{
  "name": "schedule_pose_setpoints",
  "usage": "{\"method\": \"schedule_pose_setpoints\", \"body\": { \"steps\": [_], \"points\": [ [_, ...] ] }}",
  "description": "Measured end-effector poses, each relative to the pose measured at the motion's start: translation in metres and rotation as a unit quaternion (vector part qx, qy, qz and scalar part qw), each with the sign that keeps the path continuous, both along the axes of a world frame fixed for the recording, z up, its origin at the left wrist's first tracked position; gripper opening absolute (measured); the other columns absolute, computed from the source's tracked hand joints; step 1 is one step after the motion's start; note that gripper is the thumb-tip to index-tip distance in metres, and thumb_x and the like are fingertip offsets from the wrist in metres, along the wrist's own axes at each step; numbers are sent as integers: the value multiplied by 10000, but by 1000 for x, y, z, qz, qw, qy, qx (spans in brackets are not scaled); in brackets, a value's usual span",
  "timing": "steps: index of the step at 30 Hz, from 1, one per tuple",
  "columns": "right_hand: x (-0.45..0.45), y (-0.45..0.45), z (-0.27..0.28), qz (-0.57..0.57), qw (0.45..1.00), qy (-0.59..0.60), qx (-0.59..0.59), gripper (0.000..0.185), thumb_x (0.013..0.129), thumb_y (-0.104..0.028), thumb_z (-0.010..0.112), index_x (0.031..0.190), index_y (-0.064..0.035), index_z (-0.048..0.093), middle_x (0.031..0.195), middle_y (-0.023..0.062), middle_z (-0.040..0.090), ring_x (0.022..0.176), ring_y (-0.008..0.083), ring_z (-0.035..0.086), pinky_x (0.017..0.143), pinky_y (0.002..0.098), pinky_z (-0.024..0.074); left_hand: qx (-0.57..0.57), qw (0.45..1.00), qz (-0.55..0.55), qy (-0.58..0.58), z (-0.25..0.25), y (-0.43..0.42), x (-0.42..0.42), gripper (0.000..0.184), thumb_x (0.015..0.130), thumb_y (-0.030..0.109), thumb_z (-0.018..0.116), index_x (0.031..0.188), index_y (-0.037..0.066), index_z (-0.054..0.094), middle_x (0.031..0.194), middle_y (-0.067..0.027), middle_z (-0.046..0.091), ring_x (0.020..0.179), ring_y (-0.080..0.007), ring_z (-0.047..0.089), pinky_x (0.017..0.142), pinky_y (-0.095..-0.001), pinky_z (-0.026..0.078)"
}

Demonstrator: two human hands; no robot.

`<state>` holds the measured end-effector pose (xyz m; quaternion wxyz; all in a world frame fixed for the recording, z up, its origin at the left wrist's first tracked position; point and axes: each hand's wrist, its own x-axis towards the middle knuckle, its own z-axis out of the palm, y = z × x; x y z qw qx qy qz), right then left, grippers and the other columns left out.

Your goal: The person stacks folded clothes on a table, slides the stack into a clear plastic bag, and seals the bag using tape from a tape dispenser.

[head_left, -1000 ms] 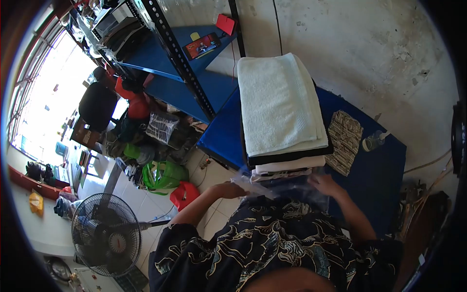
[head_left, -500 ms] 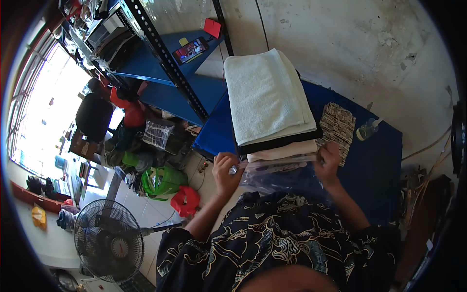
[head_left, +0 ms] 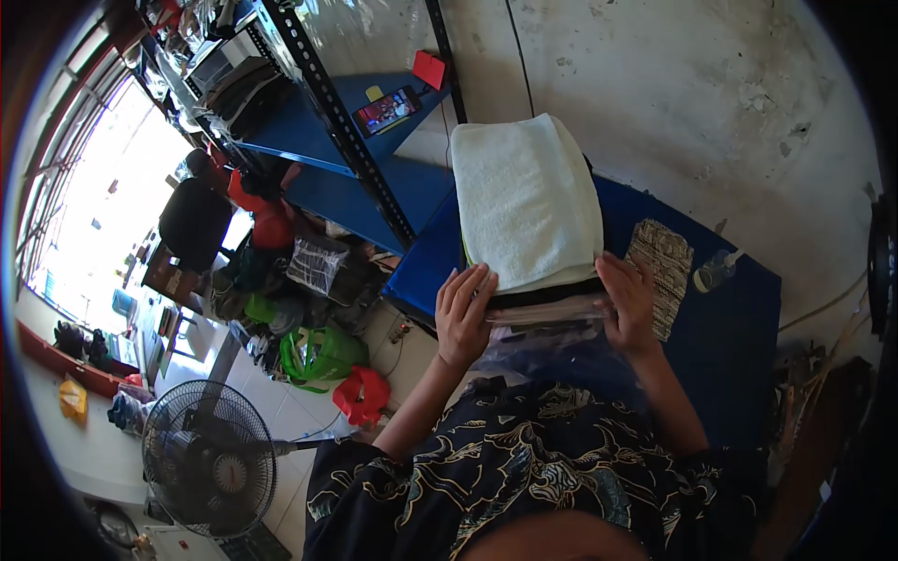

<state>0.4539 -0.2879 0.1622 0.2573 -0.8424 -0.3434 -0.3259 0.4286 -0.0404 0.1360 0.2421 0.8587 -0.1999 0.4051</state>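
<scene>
The left hand [head_left: 461, 323] is resting at the near left corner of a folded white towel [head_left: 524, 201], its fingers reaching forward and slightly apart. The right hand [head_left: 630, 309] is matching it at the near right corner, its fingers held closer together and curving toward the towel's edge. Whether either hand is pinching anything between thumb and fingers, I cannot tell.

Between the hands, clear plastic [head_left: 533, 351] is spreading across the near end of the stack and lying creased toward the person's shirt [head_left: 547, 449]. The white towel is sitting on top; under it a black cloth [head_left: 543, 297] is showing as a dark band, and paler folds are showing lower still.

The folding and piling are looking finished, with the layers lying one on another. The plastic is looking less settled: its near part is lying loose and wrinkled, and none is showing over the far part of the towel.

The stack is standing on a blue table [head_left: 725, 346]. To its right a mottled cloth [head_left: 662, 271] is lying flat, with a clear bottle [head_left: 716, 273] beyond. Far left, a phone [head_left: 388, 109] is resting on a blue shelf; near left, a fan [head_left: 208, 458] is standing.
</scene>
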Motion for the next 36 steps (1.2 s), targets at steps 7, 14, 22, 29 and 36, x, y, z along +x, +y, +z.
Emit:
{"method": "schedule_pose_setpoints", "body": {
  "steps": [7,14,22,29,36],
  "points": [
    [19,3,16,19,989,143,-6,367,721,35,559,1065,-83,602,756,77,632,722,188,586,750,340,426,-85,995,-44,12,0,-4,13,176,658,-21,593,832,-6,619,878,-104,591,837,-258,566,699,-336,464],
    [62,10,5,119,813,468,326,139,784,-12,547,873,-16,654,613,44,580,452,96,471,431,230,367,-270,930,-13,251,6,2,39,27,714,-23,549,734,-40,557,624,-70,519,552,-144,495,526,-263,391],
    [97,-1,20,127,817,552,107,120,766,-117,606,727,-4,620,498,20,527,378,114,437,380,271,338,-344,753,-190,528,16,35,69,125,762,43,583,680,-31,523,494,-43,425,441,-117,389,452,-264,343],
    [79,20,26,-34,996,-82,15,212,714,-106,653,895,-23,581,966,155,566,752,273,565,573,348,443,-35,991,98,85,26,3,57,309,666,60,610,959,38,514,1122,-110,491,981,-294,489,795,-399,417],
    [119,33,22,66,991,104,61,129,724,-20,603,849,-3,575,908,128,564,758,240,566,625,322,442,41,996,-14,76,25,20,101,374,704,70,591,1070,33,524,1082,-129,543,1042,-280,500,937,-408,363]
  ]
}}
